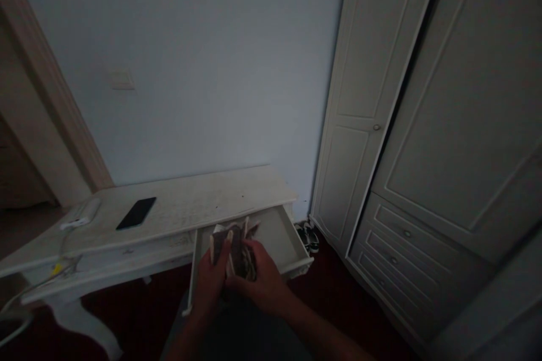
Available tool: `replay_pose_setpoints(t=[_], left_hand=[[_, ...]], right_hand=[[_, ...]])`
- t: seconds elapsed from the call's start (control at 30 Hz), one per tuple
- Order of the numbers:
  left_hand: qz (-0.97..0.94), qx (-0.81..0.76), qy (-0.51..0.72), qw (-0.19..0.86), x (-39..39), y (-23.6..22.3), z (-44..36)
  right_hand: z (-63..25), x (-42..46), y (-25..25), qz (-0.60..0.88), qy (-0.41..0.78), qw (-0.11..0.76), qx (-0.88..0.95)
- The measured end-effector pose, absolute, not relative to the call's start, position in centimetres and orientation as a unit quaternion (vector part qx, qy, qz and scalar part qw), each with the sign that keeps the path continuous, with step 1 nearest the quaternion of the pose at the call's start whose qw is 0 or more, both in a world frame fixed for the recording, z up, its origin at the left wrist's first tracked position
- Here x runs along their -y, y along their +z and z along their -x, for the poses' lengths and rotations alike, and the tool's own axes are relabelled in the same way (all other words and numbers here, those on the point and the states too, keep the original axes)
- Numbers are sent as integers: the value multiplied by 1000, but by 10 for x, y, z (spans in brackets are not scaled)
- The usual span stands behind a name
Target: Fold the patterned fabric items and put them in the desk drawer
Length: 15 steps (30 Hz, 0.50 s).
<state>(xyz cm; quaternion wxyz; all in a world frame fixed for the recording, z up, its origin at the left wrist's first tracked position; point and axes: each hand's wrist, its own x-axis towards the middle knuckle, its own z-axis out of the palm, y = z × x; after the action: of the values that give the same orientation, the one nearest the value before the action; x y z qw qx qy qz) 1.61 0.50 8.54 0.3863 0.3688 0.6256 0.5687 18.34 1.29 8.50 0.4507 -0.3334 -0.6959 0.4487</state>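
Observation:
Both my hands are closed around a crumpled grey-brown cloth bundle (240, 256) with pale edges; the dim light hides what kind of cloth it is. My left hand (212, 279) grips its left side, thumb laid along the front. From the right, my right hand (266, 283) wraps its fingers and thumb about the other side. The bundle is held above a pulled-out white drawer (277, 237). Something small and white shows just behind the cloth, partly hidden by it.
A dark phone (136, 213) and a white device (82, 214) with a cable lie on the worn white table (190, 197). Dark shoes (307, 237) stand on the red floor between table and wardrobe (351, 152). A light switch (122, 80) is on the wall.

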Motion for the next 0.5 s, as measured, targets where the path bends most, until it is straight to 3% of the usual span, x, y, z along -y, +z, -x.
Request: replay_pose_setpoints(t=[0.13, 0.27, 0.5], left_hand=[[-376, -621, 547, 418, -3, 90, -14], [-440, -591, 561, 377, -4, 87, -10], [-473, -569, 574, 349, -6, 89, -14]], right_hand=[[-166, -14, 72, 363, 545, 474, 588], [-153, -24, 61, 361, 674, 476, 435], [-152, -16, 69, 307, 705, 484, 416]])
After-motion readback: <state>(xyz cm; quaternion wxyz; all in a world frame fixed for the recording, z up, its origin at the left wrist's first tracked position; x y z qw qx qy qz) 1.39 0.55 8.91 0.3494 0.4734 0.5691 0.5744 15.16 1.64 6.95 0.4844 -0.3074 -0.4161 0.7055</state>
